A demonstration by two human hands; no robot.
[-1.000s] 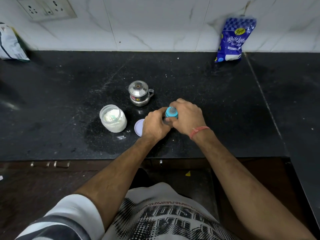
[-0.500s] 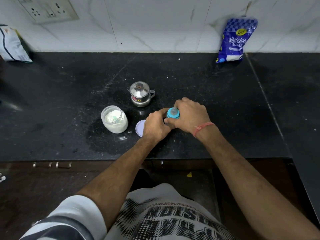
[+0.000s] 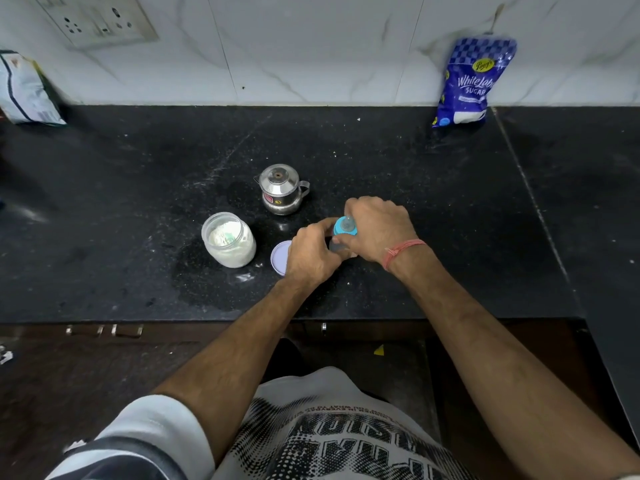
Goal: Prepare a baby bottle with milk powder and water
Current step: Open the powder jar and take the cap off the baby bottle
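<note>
A small baby bottle with a blue teat cap stands on the black counter. My left hand grips the bottle's body from the left. My right hand closes around the blue cap from the right and above; most of the bottle is hidden by both hands. An open glass jar of white milk powder stands to the left, with its pale lilac lid flat on the counter beside my left hand. A small steel kettle stands just behind.
A blue sugar bag leans on the marble wall at the back right. Another packet sits at the far left. White powder specks lie around the jar. The counter's front edge runs below my forearms.
My right hand has shifted a little on the blue cap, the fingers wrapping further round it. The bottle, jar, lid and kettle stay where they were.
</note>
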